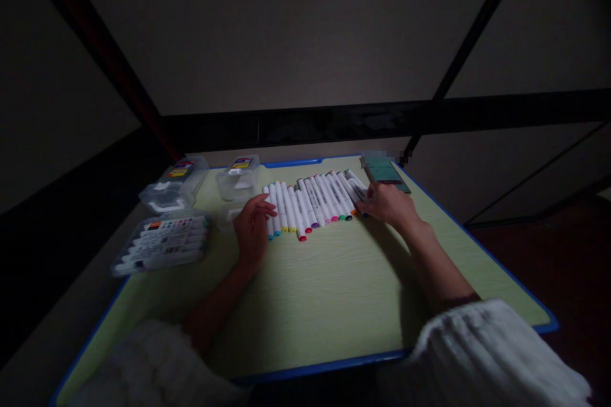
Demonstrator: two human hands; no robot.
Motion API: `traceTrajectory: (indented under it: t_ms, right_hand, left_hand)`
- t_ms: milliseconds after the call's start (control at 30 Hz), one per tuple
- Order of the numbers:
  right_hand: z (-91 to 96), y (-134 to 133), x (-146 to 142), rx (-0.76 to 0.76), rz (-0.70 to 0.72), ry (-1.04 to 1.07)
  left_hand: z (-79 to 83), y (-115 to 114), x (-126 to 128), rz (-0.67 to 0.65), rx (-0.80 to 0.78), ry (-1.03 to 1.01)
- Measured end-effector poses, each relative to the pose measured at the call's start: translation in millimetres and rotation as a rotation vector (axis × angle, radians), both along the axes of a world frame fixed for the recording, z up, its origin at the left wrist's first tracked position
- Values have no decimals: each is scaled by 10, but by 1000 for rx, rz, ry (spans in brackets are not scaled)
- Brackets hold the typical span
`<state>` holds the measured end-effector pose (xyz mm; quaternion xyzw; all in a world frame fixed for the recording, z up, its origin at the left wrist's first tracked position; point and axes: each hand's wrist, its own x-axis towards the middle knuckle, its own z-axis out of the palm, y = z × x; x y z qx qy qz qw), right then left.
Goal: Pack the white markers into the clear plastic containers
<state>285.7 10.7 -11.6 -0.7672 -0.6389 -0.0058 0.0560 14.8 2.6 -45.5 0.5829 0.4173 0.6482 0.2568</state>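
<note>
White markers [314, 198] with coloured ends lie side by side in a row across the middle of the table. My left hand [252, 222] is at the row's left end, its fingers loosely bent and apart, resting at the blue-ended marker [270, 229]. At the right end, my right hand [386, 202] has its fingers closed on a marker [358, 187] that lies slanted against the row. Its lower end is hidden by the fingers. One red-ended marker [301, 229] sticks out nearer to me than those around it.
On the left lie a clear case full of markers [165, 241] and a clear plastic box [174, 184]. Another clear box [238, 179] stands behind my left hand. A phone [387, 173] lies by the far right edge. The table [329, 305] has a blue rim.
</note>
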Motion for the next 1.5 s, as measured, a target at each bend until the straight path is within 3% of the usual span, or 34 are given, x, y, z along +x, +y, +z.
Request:
traceTrajectory:
  t_ms: [333, 767, 1500]
  right_hand:
    - [26, -27, -88, -79, -53, -48]
    - [-31, -25, -116, -27, -117, -41]
    - [-1, -59, -122, -84, -80, -46]
  left_hand:
    - [-23, 17, -10, -10, 16, 12]
    - [-25, 5, 4, -23, 3, 62]
    - [-19, -31, 42, -128, -23, 136]
